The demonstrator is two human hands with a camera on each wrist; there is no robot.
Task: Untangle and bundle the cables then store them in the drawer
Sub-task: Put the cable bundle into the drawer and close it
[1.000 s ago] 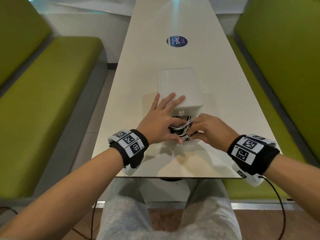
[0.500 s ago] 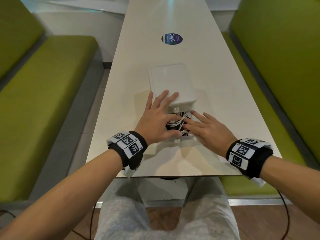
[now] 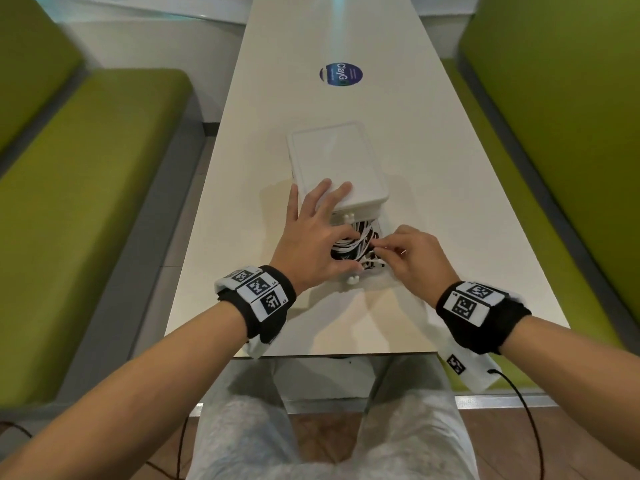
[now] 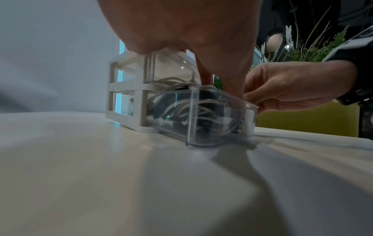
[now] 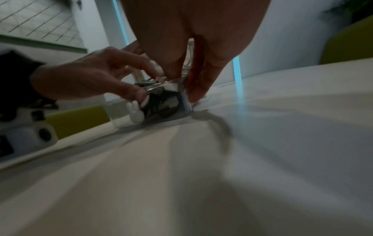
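A white drawer unit stands on the table, its clear bottom drawer pulled out toward me. Black and white cables lie coiled inside, also seen through the drawer's clear wall. My left hand has its fingers spread straight on the unit's top, while its index finger and thumb press on the cables. My right hand is curled at the drawer's right wall, thumb outside the wall and fingers on the cables inside. A small white rabbit-shaped knob sits on the drawer front.
The long white table carries a round blue sticker farther back. Green benches run along the left and the right. The table's near edge lies just behind my wrists.
Half a second ago my right hand's fingers lay straight over the cables; now they are curled at the drawer's right wall. My left hand has stayed on the unit and the cables.
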